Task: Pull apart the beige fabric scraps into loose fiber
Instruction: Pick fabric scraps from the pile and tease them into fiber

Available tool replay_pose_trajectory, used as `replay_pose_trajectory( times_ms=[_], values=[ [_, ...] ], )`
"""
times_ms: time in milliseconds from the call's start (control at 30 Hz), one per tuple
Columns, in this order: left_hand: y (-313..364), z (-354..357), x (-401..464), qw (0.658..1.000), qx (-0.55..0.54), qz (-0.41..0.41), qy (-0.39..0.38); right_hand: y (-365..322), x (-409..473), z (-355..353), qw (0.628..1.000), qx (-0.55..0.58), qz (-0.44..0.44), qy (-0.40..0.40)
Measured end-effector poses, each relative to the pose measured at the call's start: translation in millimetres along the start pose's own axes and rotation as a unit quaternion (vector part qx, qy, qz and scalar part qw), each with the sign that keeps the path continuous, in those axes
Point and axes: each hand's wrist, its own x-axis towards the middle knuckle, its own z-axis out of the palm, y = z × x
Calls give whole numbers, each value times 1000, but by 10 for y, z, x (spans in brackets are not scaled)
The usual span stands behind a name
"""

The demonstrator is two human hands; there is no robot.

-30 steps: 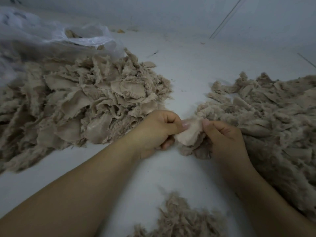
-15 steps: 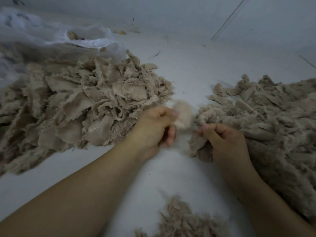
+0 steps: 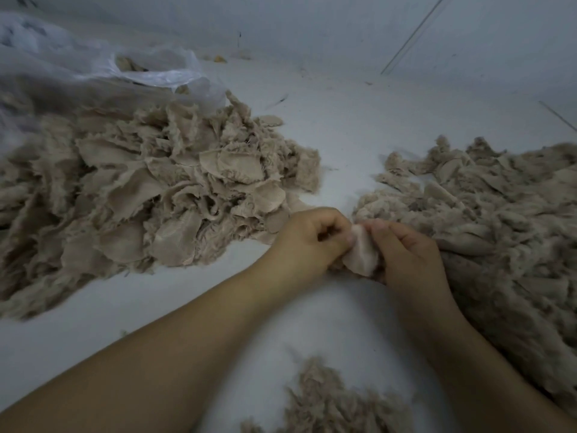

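A small beige fabric scrap [image 3: 360, 253] is held between both hands in the middle of the white surface. My left hand [image 3: 309, 239] pinches its left edge with curled fingers. My right hand [image 3: 406, 254] grips its right side, thumb on top. A big heap of flat beige scraps [image 3: 150, 195] lies to the left. A heap of fluffier, pulled-apart beige fiber [image 3: 499, 220] spreads to the right, just behind my right hand.
A clear plastic bag [image 3: 125, 73] with more scraps lies at the back left. A small tuft of loose fiber [image 3: 327, 401] sits near the bottom edge between my forearms. The white surface [image 3: 343, 120] runs back to a wall.
Half a second ago the hands were apart, the left lifting a blurred tuft. Now they have come together again, both holding one scrap low over the surface.
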Motion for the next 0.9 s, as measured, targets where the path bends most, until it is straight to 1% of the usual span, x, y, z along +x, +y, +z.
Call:
replay_pose_trajectory(
  times_ms=[33,67,133,200,333,400,467,533,633,733,833,867,900],
  values=[
    [30,-36,-4,997,-74,-24,2,-11,-1,4,1000,-9,-9,-19],
    [50,-71,-6,993,-112,-38,2,-26,-7,10,999,-19,-19,-37],
    [62,-112,-9,987,-151,-51,-7,-30,-11,17,998,-20,-26,-55],
    [59,-107,-18,983,-174,-59,-18,-16,-4,16,998,-11,-18,-53],
    [50,-84,-19,982,-177,-68,-26,19,15,0,999,-21,-21,-44],
    [73,-111,-4,986,-147,-82,-16,42,22,-24,999,-23,-21,-38],
    [107,-108,9,989,-113,-95,-11,43,9,-27,998,-28,-19,-53],
    [105,-57,24,992,-99,-84,-4,39,-1,-16,997,-44,-15,-68],
    [82,-13,35,994,-78,-69,24,54,17,-25,996,-68,-22,-61],
    [51,-55,44,990,-106,-69,55,64,24,-28,996,-59,-26,-64],
    [31,-91,56,982,-132,-78,109,57,24,-30,998,-42,-28,-45],
    [15,-129,66,980,-146,-83,103,52,27,-33,999,-26,-24,-36],
    [5,-191,71,980,-163,-93,63,43,28,-32,999,-9,-18,-30]
  ],
)
